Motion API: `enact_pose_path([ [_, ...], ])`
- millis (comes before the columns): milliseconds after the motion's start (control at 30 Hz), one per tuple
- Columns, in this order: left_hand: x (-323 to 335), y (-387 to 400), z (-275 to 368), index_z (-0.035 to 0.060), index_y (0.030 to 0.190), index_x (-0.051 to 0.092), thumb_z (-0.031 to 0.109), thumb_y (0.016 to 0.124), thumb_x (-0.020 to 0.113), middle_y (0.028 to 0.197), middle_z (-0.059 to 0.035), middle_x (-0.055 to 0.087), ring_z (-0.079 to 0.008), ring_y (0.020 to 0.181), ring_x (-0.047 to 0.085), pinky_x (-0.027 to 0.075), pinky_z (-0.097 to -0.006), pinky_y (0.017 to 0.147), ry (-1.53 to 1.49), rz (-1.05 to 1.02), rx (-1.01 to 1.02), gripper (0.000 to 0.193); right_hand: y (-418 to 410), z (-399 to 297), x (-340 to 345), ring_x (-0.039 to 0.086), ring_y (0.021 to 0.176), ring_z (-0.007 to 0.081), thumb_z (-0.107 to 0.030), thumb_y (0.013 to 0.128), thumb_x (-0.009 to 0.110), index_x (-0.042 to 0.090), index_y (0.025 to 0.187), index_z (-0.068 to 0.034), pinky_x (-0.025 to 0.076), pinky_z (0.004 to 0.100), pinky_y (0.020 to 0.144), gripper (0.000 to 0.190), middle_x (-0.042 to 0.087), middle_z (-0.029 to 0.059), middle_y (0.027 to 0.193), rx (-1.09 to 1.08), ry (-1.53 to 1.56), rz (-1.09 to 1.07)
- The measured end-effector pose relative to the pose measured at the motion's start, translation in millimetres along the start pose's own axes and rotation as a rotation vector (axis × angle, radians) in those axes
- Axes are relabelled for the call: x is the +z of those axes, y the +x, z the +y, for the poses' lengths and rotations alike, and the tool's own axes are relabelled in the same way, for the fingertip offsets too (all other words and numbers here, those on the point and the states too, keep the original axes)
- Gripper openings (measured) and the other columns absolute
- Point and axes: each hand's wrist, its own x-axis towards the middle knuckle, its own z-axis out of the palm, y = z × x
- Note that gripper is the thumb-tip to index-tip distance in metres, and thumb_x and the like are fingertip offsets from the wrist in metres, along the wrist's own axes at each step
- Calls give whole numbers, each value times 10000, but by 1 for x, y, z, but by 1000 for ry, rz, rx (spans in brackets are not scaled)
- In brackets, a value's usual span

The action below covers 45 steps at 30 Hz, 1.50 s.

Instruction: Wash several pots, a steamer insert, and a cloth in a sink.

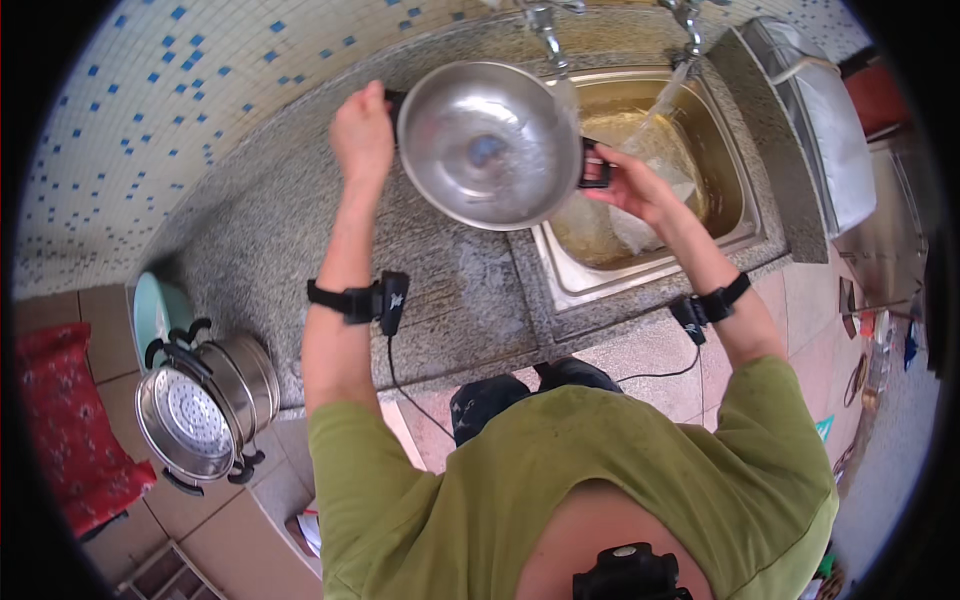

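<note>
A round stainless-steel pot point(450, 161) with two black side handles is held up over the counter and the left edge of the sink. My left hand point(363, 135) is closed at its left handle, which it partly hides. On the other side, my right hand point(637, 184) grips the black right handle point(595, 163) with thumb and fingers. Wet shine and a bluish patch show in the middle of the pot. The steel sink point(739, 202) holds water and a pale, translucent thing that I cannot make out.
Water runs from the right tap point(686, 26) into the sink; the left tap point(551, 41) hangs by the pot's rim. Stacked steel steamer pots point(240, 375) and a light-green basin point(154, 300) stand at the counter's left end. A granite ledge point(780, 150) borders the sink.
</note>
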Motion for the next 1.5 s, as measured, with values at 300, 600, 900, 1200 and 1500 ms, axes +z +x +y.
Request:
enact_pose_path([
  [300, -36, -20, 36, -11, 912, 600, 317, 902, 476, 794, -174, 635, -322, 738, 611, 458, -388, 674, 94, 106, 77, 351, 85, 22, 34, 605, 641, 137, -272, 849, 613, 603, 927, -22, 551, 280, 465, 261, 618, 47, 770, -265, -174, 371],
  [600, 18, -80, -24, 101, 1045, 511, 298, 898, 515, 868, -31, 591, -146, 718, 549, 428, -296, 561, -603, -165, -658, 246, 38, -51, 17, 610, 762, 135, -121, 849, 546, 581, 1062, -22, 526, 293, 541, 237, 636, 65, 940, -405, -318, 333],
  [900, 96, -140, -6, 102, 1005, 526, 334, 897, 519, 865, -70, 601, -203, 741, 556, 443, -355, 599, -952, -408, -1016, 256, -25, -91, -18, 562, 1012, 171, -190, 835, 577, 509, 1226, -43, 440, 310, 878, 423, 602, 99, 1107, -904, -978, 496],
  [1200, 76, -139, -1, 113, 974, 537, 356, 886, 532, 843, -16, 587, -142, 754, 542, 417, -341, 588, -819, -183, -890, 259, -33, -76, 104, 401, 1240, 222, -108, 839, 580, 350, 1348, -51, 312, 346, 1026, 561, 423, 141, 1336, -1229, -783, 106],
  [1500, 21, -135, -14, 84, 941, 552, 341, 878, 545, 772, -18, 573, -128, 667, 515, 407, -302, 519, -684, 13, -784, 264, -43, -53, 124, 429, 1214, 237, -117, 799, 620, 358, 1330, -25, 344, 342, 997, 600, 440, 150, 1306, -1267, -884, 94],
])
